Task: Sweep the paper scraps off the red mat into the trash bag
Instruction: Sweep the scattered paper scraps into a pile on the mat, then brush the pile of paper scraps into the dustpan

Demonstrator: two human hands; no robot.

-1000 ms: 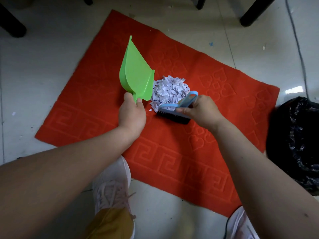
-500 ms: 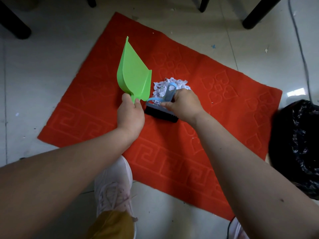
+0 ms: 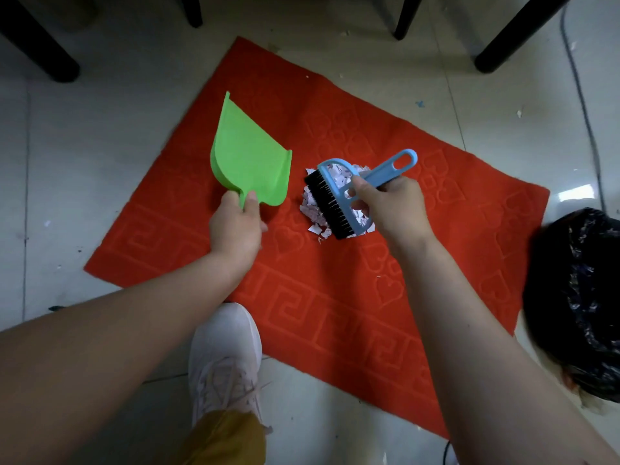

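The left hand [image 3: 236, 226] grips the handle of the green dustpan [image 3: 250, 162], tilted up on the red mat [image 3: 335, 297]; the right hand [image 3: 392, 206] grips the blue hand brush [image 3: 339, 196], bristles on the paper scraps [image 3: 310, 209] heaped mid-mat. To sweep well, lay the pan's lip flat at the heap's 9 o'clock and stroke toward it. The black trash bag [image 3: 577, 297] waits at 3 o'clock.
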